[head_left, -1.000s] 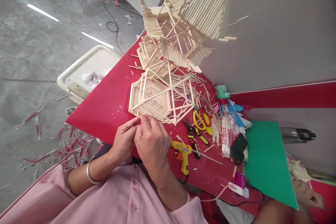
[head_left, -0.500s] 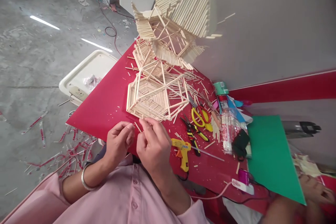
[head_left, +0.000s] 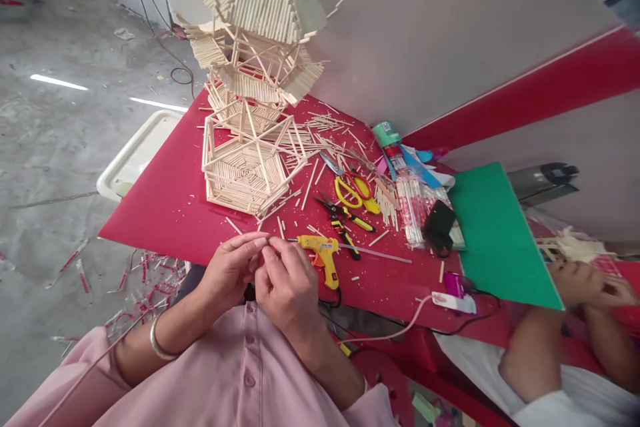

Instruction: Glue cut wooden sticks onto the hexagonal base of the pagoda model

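My left hand (head_left: 234,269) and my right hand (head_left: 287,278) meet at the table's near edge, fingertips touching. Both are closed in a pinch, and whatever is between them is hidden by the fingers. Just beyond stands a six-sided frame of thin wooden sticks (head_left: 247,170) with a patterned stick floor. Behind it rises a stick-built model with a slatted roof (head_left: 265,0). A yellow glue gun (head_left: 325,257) lies right beside my right hand, with a clear glue stick in its back. One short loose stick (head_left: 233,225) lies between my hands and the frame.
Black-and-yellow pliers (head_left: 343,227), scissors with yellow handles (head_left: 349,192) and loose sticks lie to the right. Beyond are bagged sticks (head_left: 411,210), a black adapter (head_left: 440,223) and a green board (head_left: 505,240). Another person's arms (head_left: 535,347) rest at far right. A white tray (head_left: 137,153) stands left.
My hands have come together; they were slightly apart before. The view has shifted, so the table and models sit farther left. More of the other person's arms shows.
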`<state>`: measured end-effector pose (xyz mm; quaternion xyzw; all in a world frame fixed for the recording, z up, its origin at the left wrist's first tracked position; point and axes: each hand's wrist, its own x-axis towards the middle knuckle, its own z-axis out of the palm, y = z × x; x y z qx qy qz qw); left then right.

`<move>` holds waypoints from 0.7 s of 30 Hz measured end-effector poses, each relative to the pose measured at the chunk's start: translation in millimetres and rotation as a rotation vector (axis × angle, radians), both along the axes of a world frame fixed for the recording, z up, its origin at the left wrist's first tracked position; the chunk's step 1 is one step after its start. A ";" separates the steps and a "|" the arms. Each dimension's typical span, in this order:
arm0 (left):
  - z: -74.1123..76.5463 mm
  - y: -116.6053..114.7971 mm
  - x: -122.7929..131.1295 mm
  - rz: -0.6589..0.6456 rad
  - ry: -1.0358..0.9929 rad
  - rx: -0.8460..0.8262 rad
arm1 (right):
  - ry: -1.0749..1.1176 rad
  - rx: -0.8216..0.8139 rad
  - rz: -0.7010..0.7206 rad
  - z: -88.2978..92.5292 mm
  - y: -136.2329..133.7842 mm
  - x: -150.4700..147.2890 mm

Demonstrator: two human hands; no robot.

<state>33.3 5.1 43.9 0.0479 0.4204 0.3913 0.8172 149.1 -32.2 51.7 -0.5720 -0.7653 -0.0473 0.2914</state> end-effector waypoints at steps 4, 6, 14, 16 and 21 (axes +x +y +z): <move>-2.1 -1.5 11.7 0.031 0.011 0.069 | 0.077 -0.062 0.011 3.1 -9.8 14.0; -4.0 0.7 15.5 0.067 0.026 0.139 | 0.103 -0.090 0.021 6.4 -10.6 31.7; -9.1 8.2 21.7 0.055 0.118 0.241 | -0.179 -0.345 -0.490 3.1 87.5 178.7; -6.8 7.1 21.8 0.042 0.110 0.257 | -0.334 -0.484 -0.530 -1.6 120.7 203.5; -3.3 5.9 13.7 -0.011 0.057 0.279 | -0.456 -0.617 -0.500 -10.3 155.5 214.4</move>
